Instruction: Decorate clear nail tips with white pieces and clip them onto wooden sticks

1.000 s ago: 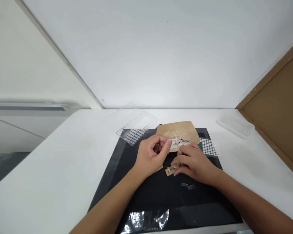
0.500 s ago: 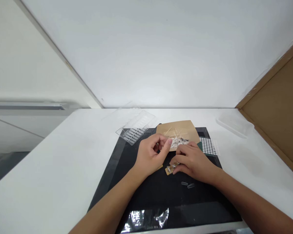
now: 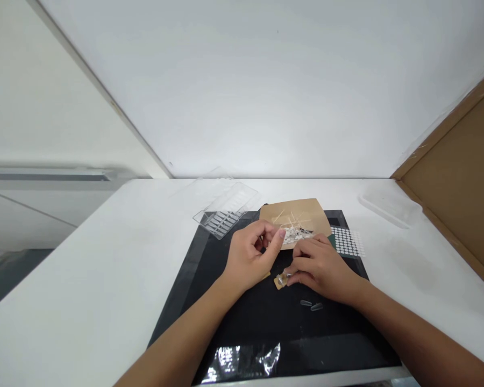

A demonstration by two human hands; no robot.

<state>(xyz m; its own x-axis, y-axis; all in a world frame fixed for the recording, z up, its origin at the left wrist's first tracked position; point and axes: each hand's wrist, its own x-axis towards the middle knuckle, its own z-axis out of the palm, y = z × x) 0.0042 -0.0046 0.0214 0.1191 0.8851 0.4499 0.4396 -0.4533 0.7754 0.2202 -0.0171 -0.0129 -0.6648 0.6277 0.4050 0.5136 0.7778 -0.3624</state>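
My left hand [image 3: 252, 251] is curled, its thumb and index fingertips close together at the near left edge of a brown paper tray [image 3: 294, 208]; whatever they pinch is too small to make out. With bent fingers, my right hand [image 3: 320, 267] grips the right end of a small tan piece [image 3: 280, 283] that carries shiny clear bits. Its fingertips partly hide that piece. Below it, a clear nail tip [image 3: 305, 302] and another clear tip [image 3: 317, 307] lie on the black mat [image 3: 266, 328]. White bits [image 3: 294, 235] and thin pale sticks fill the brown tray.
A clear compartment box [image 3: 223, 212] of nail tips overlaps the mat's far left corner. A sheet of white dots [image 3: 348, 242] lies right of the brown tray. Farther right is a translucent lid or tray [image 3: 389, 209]. A cardboard panel [image 3: 463, 183] borders the right side.
My right fingers have shifted slightly and uncover a little more of the small tan piece's shiny bits. My left hand keeps its curl. The whole view has moved marginally.
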